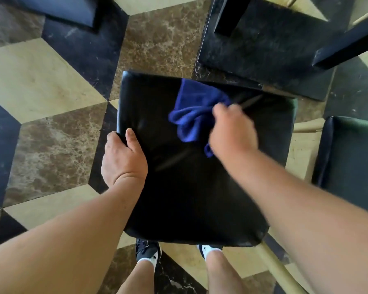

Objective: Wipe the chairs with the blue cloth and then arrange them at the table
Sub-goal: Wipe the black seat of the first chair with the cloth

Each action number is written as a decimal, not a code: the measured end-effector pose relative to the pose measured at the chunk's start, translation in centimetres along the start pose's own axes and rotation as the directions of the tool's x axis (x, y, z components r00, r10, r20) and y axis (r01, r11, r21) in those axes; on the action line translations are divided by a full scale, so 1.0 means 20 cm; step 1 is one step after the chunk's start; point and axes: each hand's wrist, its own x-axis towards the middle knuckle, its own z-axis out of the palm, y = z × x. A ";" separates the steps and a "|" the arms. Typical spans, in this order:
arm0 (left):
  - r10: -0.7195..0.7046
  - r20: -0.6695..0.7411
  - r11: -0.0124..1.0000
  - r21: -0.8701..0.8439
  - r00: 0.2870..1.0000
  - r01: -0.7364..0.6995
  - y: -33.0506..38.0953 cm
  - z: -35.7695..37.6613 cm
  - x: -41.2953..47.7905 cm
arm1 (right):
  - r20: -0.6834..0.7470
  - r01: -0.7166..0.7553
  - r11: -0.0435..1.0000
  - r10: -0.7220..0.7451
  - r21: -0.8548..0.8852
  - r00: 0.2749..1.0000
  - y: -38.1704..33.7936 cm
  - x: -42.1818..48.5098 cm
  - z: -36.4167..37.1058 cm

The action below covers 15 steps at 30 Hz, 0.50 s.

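A chair with a glossy black padded seat (179,187) stands directly below me, over my feet. My left hand (123,158) grips the seat's left edge, thumb on top and fingers curled under the rim. My right hand (232,132) is shut on a bunched blue cloth (191,115), pressed on the far right part of the seat. The hand is blurred. A pale wooden chair leg (278,270) shows at the seat's near right corner.
A black table base (263,49) with dark posts stands just beyond the seat at the upper right. Another dark chair seat (353,162) sits at the right edge. A dark slab (57,9) lies at the upper left. Patterned marble floor (40,81) spreads to the left.
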 end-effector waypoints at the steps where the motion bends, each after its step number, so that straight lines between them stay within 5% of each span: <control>1: 0.006 -0.006 1.000 0.003 1.000 -0.006 0.00 0.00 0.00 | 0.041 0.084 0.996 -0.084 0.015 0.996 -0.10 -0.10 0.04; 5: 0.023 0.011 1.000 -0.004 1.000 -0.023 -0.01 0.00 0.03 | 0.244 0.341 0.927 -0.371 0.158 0.896 -0.42 -0.53 0.18; 10: 0.030 0.003 1.000 -0.003 1.000 -0.030 -0.01 0.01 0.03 | 0.289 0.356 0.907 -0.411 0.227 0.864 -0.35 -0.53 0.18; 15: 0.011 -0.002 0.998 -0.070 1.000 -0.012 -0.03 -0.01 0.01 | 0.089 0.132 0.976 -0.148 0.172 0.985 -0.10 -0.12 0.04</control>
